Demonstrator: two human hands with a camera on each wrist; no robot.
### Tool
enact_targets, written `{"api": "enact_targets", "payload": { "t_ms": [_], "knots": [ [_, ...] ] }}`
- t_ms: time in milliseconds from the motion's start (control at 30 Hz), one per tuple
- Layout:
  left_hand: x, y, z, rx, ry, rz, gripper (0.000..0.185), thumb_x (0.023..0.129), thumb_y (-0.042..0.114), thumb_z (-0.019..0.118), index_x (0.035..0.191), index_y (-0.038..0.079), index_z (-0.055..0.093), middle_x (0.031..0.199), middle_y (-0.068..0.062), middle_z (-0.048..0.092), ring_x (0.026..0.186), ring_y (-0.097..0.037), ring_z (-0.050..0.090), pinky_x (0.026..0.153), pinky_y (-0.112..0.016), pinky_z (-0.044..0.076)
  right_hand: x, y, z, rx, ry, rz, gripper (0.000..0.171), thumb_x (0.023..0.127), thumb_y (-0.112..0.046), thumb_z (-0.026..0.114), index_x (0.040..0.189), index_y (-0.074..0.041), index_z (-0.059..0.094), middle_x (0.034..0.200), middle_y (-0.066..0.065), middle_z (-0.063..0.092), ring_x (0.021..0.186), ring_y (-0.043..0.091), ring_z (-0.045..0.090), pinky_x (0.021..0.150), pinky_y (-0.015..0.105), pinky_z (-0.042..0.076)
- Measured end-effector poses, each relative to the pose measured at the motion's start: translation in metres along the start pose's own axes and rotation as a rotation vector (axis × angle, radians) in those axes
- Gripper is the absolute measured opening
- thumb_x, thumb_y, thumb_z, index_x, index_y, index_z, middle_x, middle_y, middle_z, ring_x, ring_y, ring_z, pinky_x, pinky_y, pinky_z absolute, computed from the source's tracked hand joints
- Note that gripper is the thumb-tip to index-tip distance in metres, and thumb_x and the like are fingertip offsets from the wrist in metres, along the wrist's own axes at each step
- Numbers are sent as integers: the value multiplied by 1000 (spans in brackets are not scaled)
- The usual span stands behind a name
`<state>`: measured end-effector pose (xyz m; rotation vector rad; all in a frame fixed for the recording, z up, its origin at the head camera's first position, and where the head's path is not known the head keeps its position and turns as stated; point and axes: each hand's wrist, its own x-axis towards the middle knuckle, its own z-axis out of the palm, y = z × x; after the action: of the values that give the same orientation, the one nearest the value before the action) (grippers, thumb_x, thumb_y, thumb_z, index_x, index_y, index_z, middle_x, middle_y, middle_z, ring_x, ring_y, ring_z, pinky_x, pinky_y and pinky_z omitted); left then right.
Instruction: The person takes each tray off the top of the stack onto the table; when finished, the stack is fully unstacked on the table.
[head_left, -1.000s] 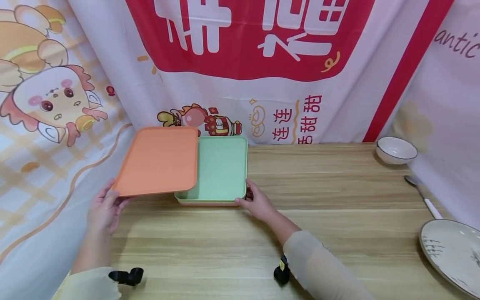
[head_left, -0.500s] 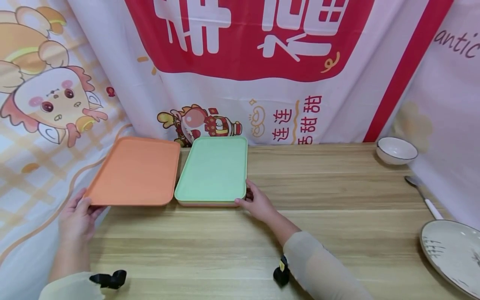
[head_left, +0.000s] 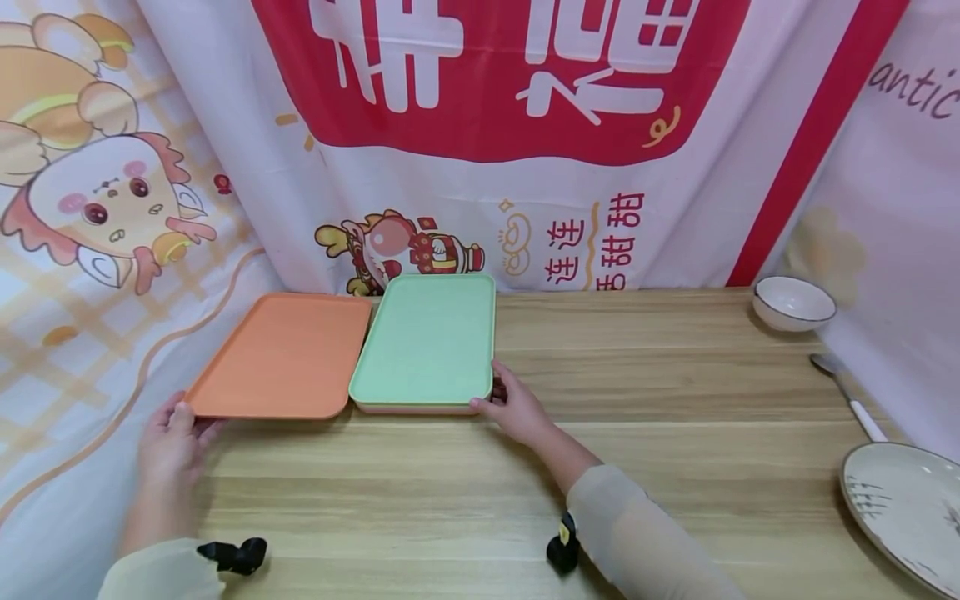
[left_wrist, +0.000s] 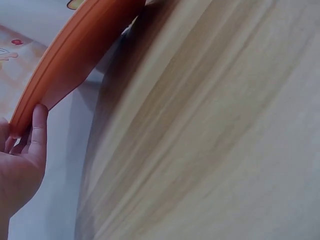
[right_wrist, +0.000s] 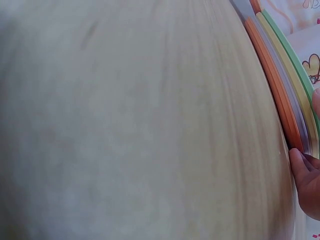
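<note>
Fingers of the left hand [head_left: 168, 446] pinch the orange tray [head_left: 281, 358] at its seven-o'clock corner; the right hand's [head_left: 520, 412] grip the green-topped stack [head_left: 427, 342] at five o'clock. The tray lies at the stack's nine o'clock; setting it on the counter [head_left: 660, 375] seems in hand, calling for level lowering, then release.

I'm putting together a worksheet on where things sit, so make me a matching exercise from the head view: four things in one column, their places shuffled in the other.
Things
1. orange tray
2. green tray
3. spoon
4. bowl

Places
A. between the bowl and the plate
B. at the far right corner of the table
C. on top of a stack gripped by the right hand
D. held near one corner by the left hand

Pairs: 1-D, 2-C, 3-A, 4-B
</note>
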<state>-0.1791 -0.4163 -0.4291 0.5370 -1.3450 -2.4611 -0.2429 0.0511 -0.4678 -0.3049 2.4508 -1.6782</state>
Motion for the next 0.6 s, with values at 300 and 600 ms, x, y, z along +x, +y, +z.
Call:
{"api": "enact_targets", "payload": {
  "t_ms": [300,600],
  "knots": [
    [1,-4,1,65,51,-103,85,96,3,57,157,35,6,164,4,-6,79,1,68,72,-15,61,-1,1,0,6,5,-3,84,89,-28,73,155,-6,25,138,18,54,128,30,53,107,39,51],
    [13,-9,-1,173,217,-117,76,99,5,51,155,37,11,163,10,7,147,-8,24,96,-12,49,0,0,0,-23,6,9,84,90,-28,73,155,-7,24,138,17,54,128,29,53,108,37,51]
  ]
}}
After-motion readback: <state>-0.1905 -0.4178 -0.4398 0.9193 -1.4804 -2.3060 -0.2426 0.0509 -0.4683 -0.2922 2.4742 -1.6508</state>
